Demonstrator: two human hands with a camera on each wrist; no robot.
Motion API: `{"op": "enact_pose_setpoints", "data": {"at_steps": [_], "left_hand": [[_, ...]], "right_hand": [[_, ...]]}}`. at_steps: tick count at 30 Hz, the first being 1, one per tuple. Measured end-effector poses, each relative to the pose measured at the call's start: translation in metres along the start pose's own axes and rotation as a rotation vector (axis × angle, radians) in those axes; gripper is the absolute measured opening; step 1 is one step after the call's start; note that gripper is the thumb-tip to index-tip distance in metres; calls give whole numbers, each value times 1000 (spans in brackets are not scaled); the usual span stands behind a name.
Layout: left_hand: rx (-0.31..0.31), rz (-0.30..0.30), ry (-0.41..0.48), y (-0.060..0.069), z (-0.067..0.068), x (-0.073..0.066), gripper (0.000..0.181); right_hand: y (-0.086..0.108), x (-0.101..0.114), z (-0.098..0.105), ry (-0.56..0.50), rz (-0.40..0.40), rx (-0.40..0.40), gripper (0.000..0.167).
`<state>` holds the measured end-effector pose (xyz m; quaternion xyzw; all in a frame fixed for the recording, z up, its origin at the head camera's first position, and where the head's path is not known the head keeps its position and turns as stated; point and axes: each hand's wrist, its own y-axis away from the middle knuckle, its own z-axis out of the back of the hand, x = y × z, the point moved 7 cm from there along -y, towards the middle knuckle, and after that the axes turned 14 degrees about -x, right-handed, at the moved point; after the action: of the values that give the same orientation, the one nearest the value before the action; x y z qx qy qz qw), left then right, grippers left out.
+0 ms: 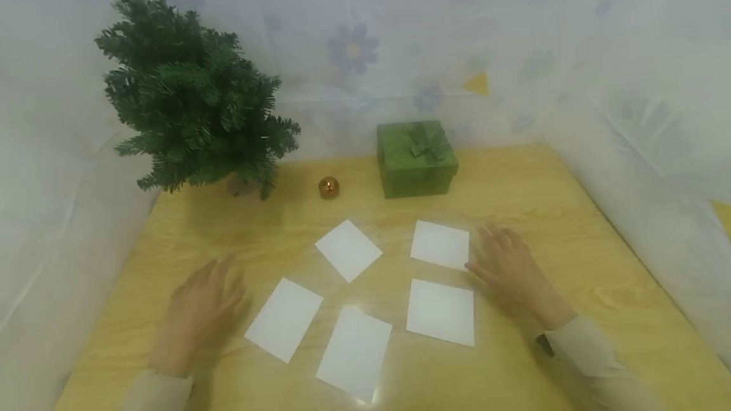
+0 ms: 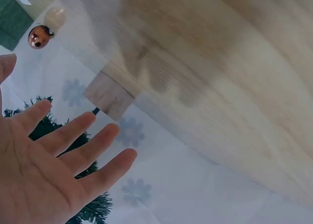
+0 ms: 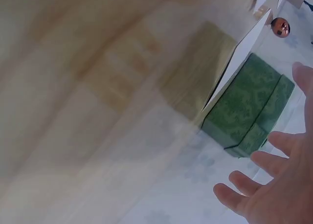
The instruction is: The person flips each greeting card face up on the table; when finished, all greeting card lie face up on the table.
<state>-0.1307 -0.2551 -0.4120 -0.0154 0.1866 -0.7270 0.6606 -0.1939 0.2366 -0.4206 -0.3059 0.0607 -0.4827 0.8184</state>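
Note:
My left hand (image 1: 197, 309) is over the left of the table, beside a tilted white card (image 1: 284, 320). In the left wrist view, the fingers of that hand (image 2: 54, 165) are spread, with nothing held. On the other side, my right hand (image 1: 514, 268) has its thumb at the right edge of the upper right white card (image 1: 440, 245); whether it touches is unclear. Below lies another card (image 1: 440, 313). Two more white cards, one turned like a diamond (image 1: 348, 251) and one near the front (image 1: 354, 354), lie between the hands. The right wrist view shows relaxed fingers (image 3: 232, 199).
A small artificial fir tree (image 1: 188, 94) stands at the back left on a wooden block base (image 2: 108, 95). Right of it sits a shiny copper ball ornament (image 1: 329, 188). A green gift box (image 1: 417, 163) with a bow stands at the back, before a flower-patterned cloth (image 1: 354, 49).

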Motion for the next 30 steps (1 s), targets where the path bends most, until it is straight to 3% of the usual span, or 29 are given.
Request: {"op": "enact_pose_setpoints", "data": {"at_steps": [7, 12, 18, 25, 30], "left_hand": [[56, -18, 73, -14, -11, -14, 63], [83, -53, 123, -24, -17, -28, 64], [130, -36, 142, -37, -25, -42, 66], [148, -62, 184, -52, -36, -64, 68], [193, -81, 191, -61, -54, -81, 69]], "right_hand": [[-16, 18, -17, -75, -52, 106, 75], [-27, 38, -31, -89, -12, 128, 76], [-38, 67, -49, -171, -36, 206, 79], [-54, 104, -62, -146, 100, 221, 81], [-61, 121, -75, -131, 170, 273, 80]]}}
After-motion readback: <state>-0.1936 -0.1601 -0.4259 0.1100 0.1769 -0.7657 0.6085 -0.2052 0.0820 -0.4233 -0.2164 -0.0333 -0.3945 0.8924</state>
